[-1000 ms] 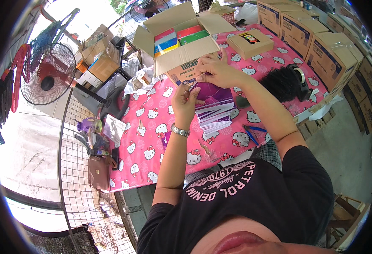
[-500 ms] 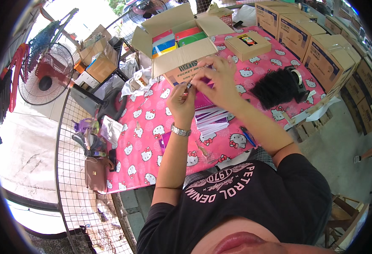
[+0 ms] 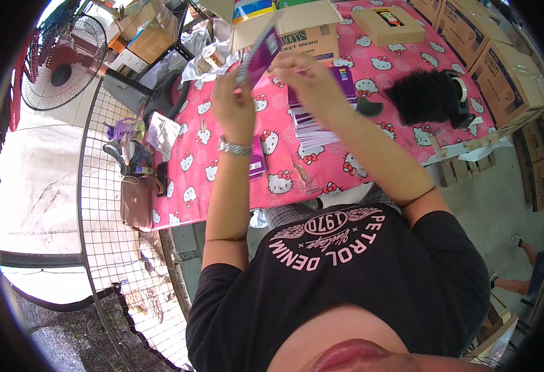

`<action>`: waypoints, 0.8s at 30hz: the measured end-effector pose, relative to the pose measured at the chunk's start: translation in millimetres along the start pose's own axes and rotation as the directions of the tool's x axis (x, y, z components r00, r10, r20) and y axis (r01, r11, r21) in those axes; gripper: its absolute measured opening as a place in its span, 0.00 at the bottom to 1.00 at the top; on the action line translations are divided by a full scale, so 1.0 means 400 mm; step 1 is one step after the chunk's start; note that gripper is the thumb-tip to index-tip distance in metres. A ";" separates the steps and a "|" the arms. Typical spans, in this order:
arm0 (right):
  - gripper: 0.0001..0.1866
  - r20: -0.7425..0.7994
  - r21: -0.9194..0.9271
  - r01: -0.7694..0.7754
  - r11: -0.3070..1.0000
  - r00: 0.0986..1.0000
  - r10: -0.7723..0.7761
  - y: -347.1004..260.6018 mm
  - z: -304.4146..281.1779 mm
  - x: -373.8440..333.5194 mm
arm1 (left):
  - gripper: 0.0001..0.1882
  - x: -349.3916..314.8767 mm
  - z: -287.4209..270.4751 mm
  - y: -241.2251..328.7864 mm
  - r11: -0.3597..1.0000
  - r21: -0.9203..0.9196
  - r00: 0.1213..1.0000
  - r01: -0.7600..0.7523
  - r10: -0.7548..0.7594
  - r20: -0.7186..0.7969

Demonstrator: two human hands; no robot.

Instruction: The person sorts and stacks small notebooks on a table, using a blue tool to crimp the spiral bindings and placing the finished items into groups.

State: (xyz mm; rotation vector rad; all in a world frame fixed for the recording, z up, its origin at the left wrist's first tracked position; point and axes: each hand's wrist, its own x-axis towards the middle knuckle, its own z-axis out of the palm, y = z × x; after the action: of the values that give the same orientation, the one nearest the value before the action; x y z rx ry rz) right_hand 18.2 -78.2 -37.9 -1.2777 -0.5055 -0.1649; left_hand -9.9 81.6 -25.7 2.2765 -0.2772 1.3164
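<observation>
My left hand (image 3: 233,106) is closed around the lower end of a small purple spiral notebook (image 3: 263,57), held tilted on edge above the table. To its right, my right hand (image 3: 306,84) has its fingers loosely bent and apart, close beside the notebook's lower edge; motion blurs the fingertips, and I see nothing in them. Below my right hand lies a stack of purple notebooks (image 3: 341,88), their white page edges fanned toward me. Another purple notebook (image 3: 258,162) rests on the table next to my left wrist, which partly covers it.
A pink patterned cloth covers the table (image 3: 222,198). An open carton (image 3: 318,44) with colourful notebooks stands at the far side, a flat brown box (image 3: 391,26) beside it. Right lie a dark green piece (image 3: 369,107), black bristly material (image 3: 417,96) and a tape dispenser (image 3: 461,102).
My hands have moved apart and left from a pinch together in front of the carton. The purple notebook now stands clearly in my left hand. The whole view has shifted, bringing the carton up.
</observation>
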 end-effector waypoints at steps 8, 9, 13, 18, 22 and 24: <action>0.11 -0.352 -0.905 -0.289 0.314 0.921 -0.166 0.141 -0.667 -0.044 | 0.06 -0.496 -0.111 -0.368 0.250 -0.434 0.348 0.866 -0.924 0.161; 0.12 -0.354 -0.934 -0.331 0.135 0.909 -0.219 0.193 -0.732 -0.079 | 0.08 -0.583 -0.112 -0.393 0.365 -0.213 0.386 0.906 -0.921 0.063; 0.14 -0.155 -0.909 -0.211 -0.360 0.972 -0.179 0.272 -0.825 -0.167 | 0.14 -0.668 -0.107 -0.355 0.427 0.407 0.484 0.808 -0.874 -0.044; 0.10 -0.203 -0.912 -0.172 -0.372 0.978 0.046 0.280 -0.851 -0.143 | 0.14 -0.634 -0.108 -0.354 0.485 0.607 0.595 0.630 -0.803 0.025; 0.08 -0.210 -0.936 -0.176 -0.306 0.975 0.080 0.245 -0.834 -0.115 | 0.13 -0.407 -0.068 -0.230 0.846 0.364 0.886 0.391 -0.453 0.101; 0.13 -0.272 -0.943 -0.273 -0.190 0.962 -0.029 0.228 -0.897 -0.091 | 0.12 -0.205 -0.016 -0.037 0.999 0.037 0.990 0.017 -0.022 0.140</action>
State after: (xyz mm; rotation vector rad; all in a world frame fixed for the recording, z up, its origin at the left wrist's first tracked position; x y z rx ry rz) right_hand 118.7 -395.1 -204.5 -2.9435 0.1344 -0.6325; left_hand -50.8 91.9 -97.6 2.4000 -0.2811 1.1622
